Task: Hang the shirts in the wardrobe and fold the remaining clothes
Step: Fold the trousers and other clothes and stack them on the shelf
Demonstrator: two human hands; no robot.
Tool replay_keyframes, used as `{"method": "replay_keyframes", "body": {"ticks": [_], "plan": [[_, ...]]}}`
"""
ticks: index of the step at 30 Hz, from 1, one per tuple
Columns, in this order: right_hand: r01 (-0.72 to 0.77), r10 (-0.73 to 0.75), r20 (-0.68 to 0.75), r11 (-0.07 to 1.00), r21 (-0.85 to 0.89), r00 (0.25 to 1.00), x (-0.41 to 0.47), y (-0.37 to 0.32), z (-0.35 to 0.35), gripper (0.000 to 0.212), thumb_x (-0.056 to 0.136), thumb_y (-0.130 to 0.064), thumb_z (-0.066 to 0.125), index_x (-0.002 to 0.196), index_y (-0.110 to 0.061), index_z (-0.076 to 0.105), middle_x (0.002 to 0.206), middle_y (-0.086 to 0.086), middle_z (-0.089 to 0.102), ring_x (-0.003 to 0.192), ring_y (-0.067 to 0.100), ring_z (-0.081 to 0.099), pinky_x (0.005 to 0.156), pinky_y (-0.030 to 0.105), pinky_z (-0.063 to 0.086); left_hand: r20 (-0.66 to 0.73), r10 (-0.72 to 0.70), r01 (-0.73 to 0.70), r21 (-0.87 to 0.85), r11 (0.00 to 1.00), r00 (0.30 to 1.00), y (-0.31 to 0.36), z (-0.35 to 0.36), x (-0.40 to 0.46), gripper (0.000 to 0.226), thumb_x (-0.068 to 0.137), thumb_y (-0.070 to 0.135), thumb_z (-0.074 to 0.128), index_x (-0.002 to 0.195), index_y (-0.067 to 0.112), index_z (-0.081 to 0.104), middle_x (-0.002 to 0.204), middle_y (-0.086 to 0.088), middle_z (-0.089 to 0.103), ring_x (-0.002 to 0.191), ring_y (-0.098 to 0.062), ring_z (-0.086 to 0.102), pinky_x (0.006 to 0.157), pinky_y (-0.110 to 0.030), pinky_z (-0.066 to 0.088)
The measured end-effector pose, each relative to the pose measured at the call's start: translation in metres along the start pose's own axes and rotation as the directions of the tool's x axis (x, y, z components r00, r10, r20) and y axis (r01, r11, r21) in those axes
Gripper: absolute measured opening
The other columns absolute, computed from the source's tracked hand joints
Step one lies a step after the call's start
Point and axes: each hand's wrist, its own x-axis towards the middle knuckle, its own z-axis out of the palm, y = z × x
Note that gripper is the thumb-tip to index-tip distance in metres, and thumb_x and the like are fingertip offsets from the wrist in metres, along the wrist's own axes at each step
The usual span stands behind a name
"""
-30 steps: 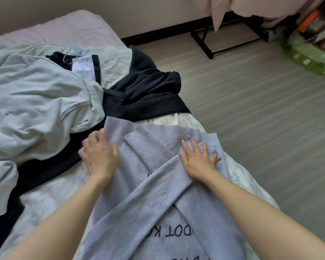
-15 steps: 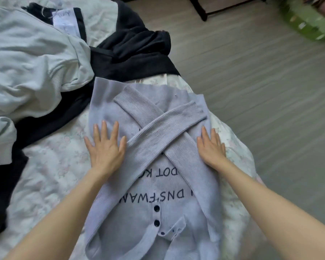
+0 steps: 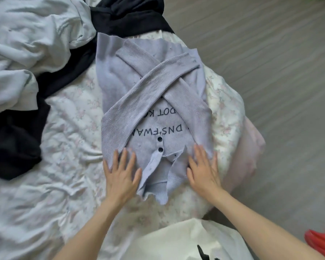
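Head cam: both hands, L [image 3: 121, 174] & R [image 3: 203, 170], flat on lilac sweater [image 3: 152, 98] collar end.

Ribbed lilac knit sweater [image 3: 154, 102], matt wood-grain floor [image 3: 270, 72]

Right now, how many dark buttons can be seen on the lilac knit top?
2. One button sits just under the printed letters, the other button directly below it, nearer the collar, on the lilac top. More may be hidden under the crossed sleeves.

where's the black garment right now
In the head view, the crumpled black garment lies on the bed's left side, between the pale green garment and lilac knit top.
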Motion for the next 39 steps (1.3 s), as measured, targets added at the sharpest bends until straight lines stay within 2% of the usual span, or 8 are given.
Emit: {"method": "replay_keyframes", "body": {"ticks": [6,11,14,20,22,25,31,39], "plan": [[0.449,-0.449,0.124,0.893,0.03,0.885,-0.052,-0.018,0.008,0.042,0.065,-0.036,0.074,0.104,-0.023,0.069,0.111,-0.002,0.067,0.11,0.019,0.062,0.091,0.051,0.046,0.14,0.342,-0.345,0.003,0.938,0.929,0.01,0.016,-0.059,0.051,0.085,0.051,0.033,0.116,0.027,0.067,0.134,-0.008,0.054,0.126,-0.032,0.048,0.103,-0.056,0.032],[0.522,-0.517,0.068,0.845,-0.117,0.853,-0.064,-0.004,0.006,0.03,0.067,-0.017,0.065,0.096,-0.018,0.071,0.101,0.0,0.069,0.104,0.02,0.064,0.094,0.046,0.046,-0.188,0.473,-0.473,0.049,0.88,0.861,-0.003,0.018,-0.068,0.022,0.075,0.023,0.052,0.086,0.016,0.071,0.098,-0.004,0.068,0.093,-0.025,0.065,0.092,-0.039,0.033],[0.438,-0.454,0.009,0.853,-0.284,0.891,-0.056,0.006,-0.001,0.049,0.069,-0.009,0.049,0.116,-0.012,0.062,0.121,0.013,0.059,0.113,0.027,0.059,0.091,0.06,0.044,-0.255,0.409,-0.367,0.195,0.909,0.876,-0.018,0.016,-0.06,0.062,0.058,0.007,0.062,0.12,0.014,0.058,0.128,-0.016,0.052,0.121,-0.031,0.044,0.104,-0.051,0.021],[0.232,-0.181,0.163,0.891,-0.389,0.97,-0.021,0.026,-0.023,0.084,0.048,-0.02,0.081,0.128,-0.022,0.056,0.134,0.016,0.052,0.128,0.038,0.043,0.087,0.068,0.039,-0.084,0.186,-0.154,0.295,0.943,0.979,-0.047,-0.002,-0.021,0.108,0.052,0.011,0.077,0.147,0.014,0.025,0.152,-0.019,0.022,0.141,-0.034,0.011,0.111,-0.055,0.001],[0.179,-0.109,0.205,0.914,-0.363,0.973,-0.008,0.029,-0.019,0.087,0.064,-0.021,0.075,0.142,-0.024,0.035,0.148,0.019,0.032,0.134,0.042,0.03,0.097,0.069,0.029,-0.048,0.177,-0.159,0.259,0.953,0.983,-0.051,0.0,-0.011,0.102,0.068,0.017,0.072,0.147,0.013,0.008,0.156,-0.014,0.009,0.143,-0.028,0.001,0.114,-0.05,0.003],[0.151,-0.056,0.288,0.935,-0.321,0.956,0.001,0.032,-0.007,0.073,0.091,-0.019,0.046,0.15,-0.023,0.004,0.157,0.014,-0.005,0.143,0.035,-0.007,0.111,0.059,0.001,-0.102,0.268,-0.259,0.094,0.961,0.958,-0.055,-0.005,-0.003,0.077,0.07,0.0,0.069,0.14,0.003,0.038,0.145,-0.016,0.038,0.138,-0.031,0.03,0.113,-0.047,0.021],[0.0,0.01,-0.055,0.986,0.167,0.998,0.021,0.03,-0.033,0.031,0.074,0.002,0.065,0.105,0.0,0.064,0.104,0.023,0.065,0.102,0.042,0.06,0.088,0.046,0.044,-0.239,0.056,-0.158,-0.436,0.886,0.969,-0.052,-0.045,0.022,0.029,0.077,-0.013,0.056,0.1,0.003,0.065,0.085,-0.011,0.067,0.076,-0.029,0.061,0.066,-0.031,0.043],[-0.317,0.462,-0.163,0.786,0.531,0.872,0.139,0.033,-0.075,0.016,0.09,-0.005,0.045,0.1,-0.004,0.057,0.091,0.024,0.062,0.082,0.043,0.055,0.062,0.038,0.032,-0.399,-0.225,-0.068,-0.601,0.796,0.889,-0.037,-0.107,0.127,0.022,0.089,0.001,0.045,0.102,0.012,0.058,0.083,0.001,0.056,0.078,-0.021,0.05,0.067,-0.027,0.031]]}}
